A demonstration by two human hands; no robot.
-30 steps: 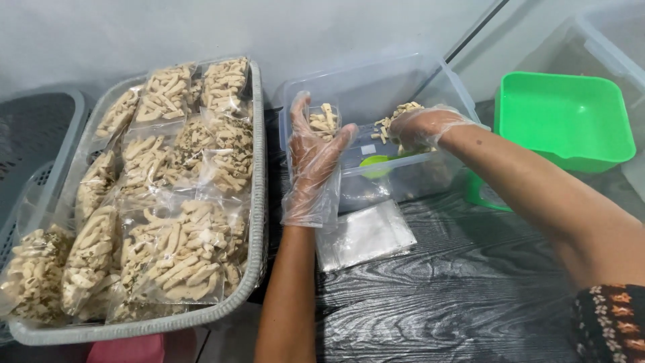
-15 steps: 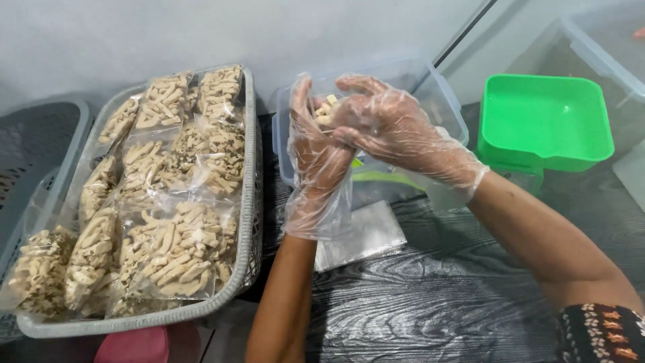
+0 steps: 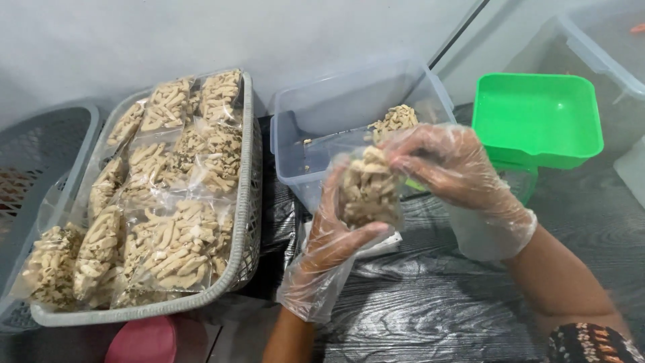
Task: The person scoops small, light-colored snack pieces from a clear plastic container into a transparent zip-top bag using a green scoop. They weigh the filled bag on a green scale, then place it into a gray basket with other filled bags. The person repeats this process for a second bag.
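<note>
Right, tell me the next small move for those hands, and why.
Probably close the bag's mouth: the left hand cups a small clear bag already full of snack sticks, and the right hand pinches its top.

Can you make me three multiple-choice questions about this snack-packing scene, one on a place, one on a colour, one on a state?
1. Where is the grey basket of filled snack bags?
A. Left of the clear plastic container
B. Inside the green tub
C. On top of the clear plastic container

2. What colour is the square tub?
A. Red
B. Green
C. Yellow

3. What is the state of the small clear bag between the hands?
A. Empty and flat
B. Filled with snack sticks
C. Lying in the basket

Answers: 1 A, the basket rim sits left of the clear plastic container. 2 B, its walls are bright green. 3 B, the left hand cups it while the right hand grips its top.
</note>
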